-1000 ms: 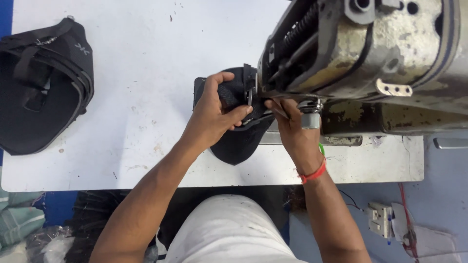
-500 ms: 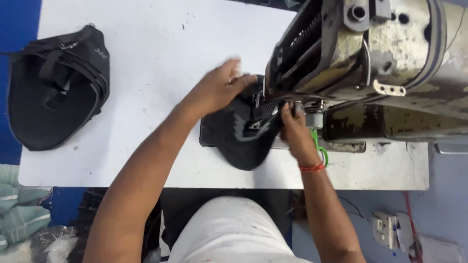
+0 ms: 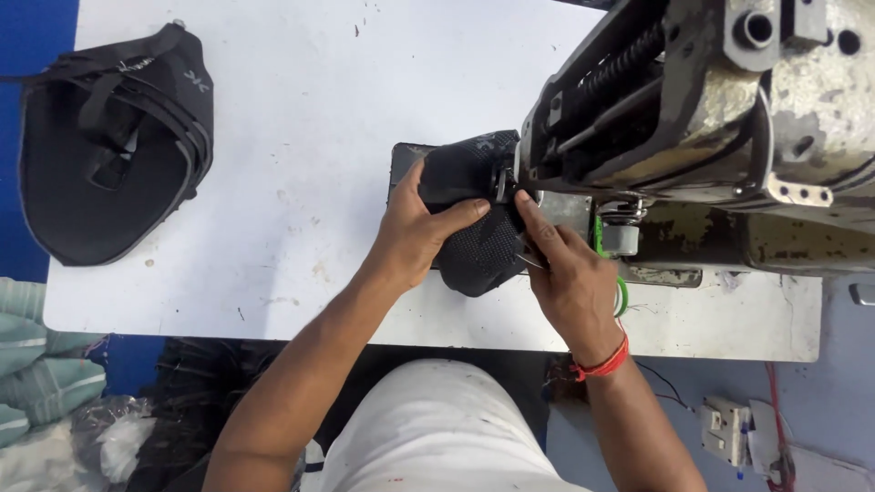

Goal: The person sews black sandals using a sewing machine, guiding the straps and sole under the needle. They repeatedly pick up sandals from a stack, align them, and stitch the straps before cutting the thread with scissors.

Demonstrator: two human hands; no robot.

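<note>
Both hands are on a small black mesh fabric piece (image 3: pixel 478 228) that sits near the front edge of the white worktable (image 3: pixel 301 164), pushed right up against the needle end of the big worn grey metal sewing machine (image 3: pixel 729 118) that takes up the table's right side. The left hand (image 3: pixel 421 228) lies on top of the piece, fingers curled over its far side and thumb pressing down across the mesh, so it's clamped on the fabric. The right hand (image 3: pixel 570 273) comes in from the front edge, fingertips pinched together on the fabric's right edge just beside the needle area; exactly how much cloth is between them is hard to tell. A red thread bracelet (image 3: pixel 602 364) is on that wrist. Way over at the table's far left corner sits a stack of black stitched fabric pieces with straps (image 3: pixel 109 146), well apart from the hands.
</note>
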